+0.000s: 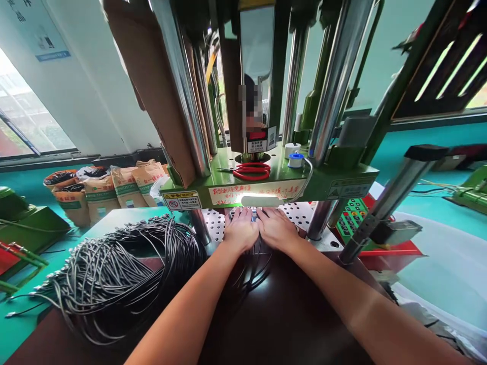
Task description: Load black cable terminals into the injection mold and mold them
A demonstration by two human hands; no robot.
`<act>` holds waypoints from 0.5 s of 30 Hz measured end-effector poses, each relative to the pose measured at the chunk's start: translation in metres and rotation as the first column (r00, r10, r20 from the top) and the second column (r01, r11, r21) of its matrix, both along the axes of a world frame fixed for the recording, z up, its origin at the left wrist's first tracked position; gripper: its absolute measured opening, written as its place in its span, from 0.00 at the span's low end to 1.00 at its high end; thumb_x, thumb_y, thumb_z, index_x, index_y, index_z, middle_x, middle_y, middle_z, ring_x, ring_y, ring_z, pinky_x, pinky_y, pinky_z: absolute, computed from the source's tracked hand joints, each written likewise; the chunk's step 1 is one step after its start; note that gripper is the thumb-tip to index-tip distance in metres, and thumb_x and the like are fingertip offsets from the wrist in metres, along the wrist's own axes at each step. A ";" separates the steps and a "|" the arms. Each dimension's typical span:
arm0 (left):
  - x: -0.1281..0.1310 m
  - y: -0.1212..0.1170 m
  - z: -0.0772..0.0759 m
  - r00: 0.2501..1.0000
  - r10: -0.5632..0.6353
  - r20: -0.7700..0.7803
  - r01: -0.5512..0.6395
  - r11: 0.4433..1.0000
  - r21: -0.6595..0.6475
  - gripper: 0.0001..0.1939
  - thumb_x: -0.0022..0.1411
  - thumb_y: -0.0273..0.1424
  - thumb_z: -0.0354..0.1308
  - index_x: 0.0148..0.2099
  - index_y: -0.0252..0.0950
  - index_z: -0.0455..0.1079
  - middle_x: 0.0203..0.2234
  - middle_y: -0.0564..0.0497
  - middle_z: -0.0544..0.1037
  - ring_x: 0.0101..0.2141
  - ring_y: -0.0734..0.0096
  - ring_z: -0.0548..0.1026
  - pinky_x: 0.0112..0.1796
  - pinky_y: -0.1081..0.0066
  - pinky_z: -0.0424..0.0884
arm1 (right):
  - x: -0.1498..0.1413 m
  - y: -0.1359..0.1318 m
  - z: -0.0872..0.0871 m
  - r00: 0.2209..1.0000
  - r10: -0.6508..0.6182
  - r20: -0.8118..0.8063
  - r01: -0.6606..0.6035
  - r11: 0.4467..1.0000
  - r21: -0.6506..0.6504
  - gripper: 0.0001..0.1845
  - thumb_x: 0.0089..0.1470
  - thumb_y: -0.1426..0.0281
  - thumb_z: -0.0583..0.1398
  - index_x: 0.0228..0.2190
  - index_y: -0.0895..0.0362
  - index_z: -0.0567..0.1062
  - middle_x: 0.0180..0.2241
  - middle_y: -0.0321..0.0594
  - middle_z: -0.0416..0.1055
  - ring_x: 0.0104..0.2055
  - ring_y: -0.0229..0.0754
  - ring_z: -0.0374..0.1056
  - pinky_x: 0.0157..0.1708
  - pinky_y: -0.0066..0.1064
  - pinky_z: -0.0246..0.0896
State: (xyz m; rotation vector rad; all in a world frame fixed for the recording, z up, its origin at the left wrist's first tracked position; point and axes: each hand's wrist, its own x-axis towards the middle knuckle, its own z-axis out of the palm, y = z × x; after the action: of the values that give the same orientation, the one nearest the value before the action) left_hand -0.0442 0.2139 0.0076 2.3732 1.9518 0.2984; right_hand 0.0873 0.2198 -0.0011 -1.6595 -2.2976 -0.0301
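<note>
Several thin black cables [255, 282] curve below left hand [241, 232] and right hand [277, 231]; their grip I can't tell.

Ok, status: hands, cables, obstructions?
Left hand and right hand side by side, grip unclear. Black cables trailing from between them. Green press beam close above, possibly obstructing.

The dark brown table [289, 324], its surface glossy, carries a big looped bundle of black cables [110, 268] at ten o'clock and several loose black leads [255, 282] near twelve.
</note>
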 end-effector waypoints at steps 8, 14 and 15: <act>0.000 0.017 -0.003 1.000 0.001 0.022 -0.001 1.000 -0.029 0.28 0.64 0.39 0.36 0.65 0.41 0.52 0.64 0.50 0.54 0.64 0.58 0.50 0.60 0.45 0.40 | -0.002 0.012 -0.006 0.998 0.018 -0.053 -0.021 0.998 -0.053 0.28 0.60 0.67 0.48 0.59 0.65 0.60 0.60 0.56 0.58 0.63 0.54 0.50 0.62 0.44 0.35; 0.004 0.003 0.027 1.000 0.015 0.022 -0.016 0.999 0.046 0.25 0.63 0.33 0.38 0.61 0.36 0.58 0.60 0.44 0.63 0.60 0.55 0.58 0.58 0.45 0.51 | -0.004 0.021 0.012 0.960 -0.031 -0.279 0.021 0.999 -0.041 0.18 0.59 0.67 0.55 0.48 0.60 0.73 0.52 0.51 0.69 0.56 0.51 0.61 0.59 0.46 0.47; 0.006 -0.011 0.031 0.999 0.026 0.023 -0.027 0.997 0.075 0.26 0.62 0.32 0.39 0.61 0.34 0.58 0.60 0.42 0.63 0.60 0.55 0.57 0.59 0.46 0.50 | -0.006 0.023 0.015 0.938 -0.052 -0.342 0.042 0.998 -0.036 0.16 0.60 0.66 0.55 0.46 0.59 0.74 0.50 0.49 0.70 0.54 0.49 0.63 0.57 0.46 0.51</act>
State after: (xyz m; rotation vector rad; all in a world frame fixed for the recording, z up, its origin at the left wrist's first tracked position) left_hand -0.0380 0.2031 0.0391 2.3795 1.9986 0.4052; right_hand 0.0815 0.2432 0.0135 -1.5879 -2.0044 0.2628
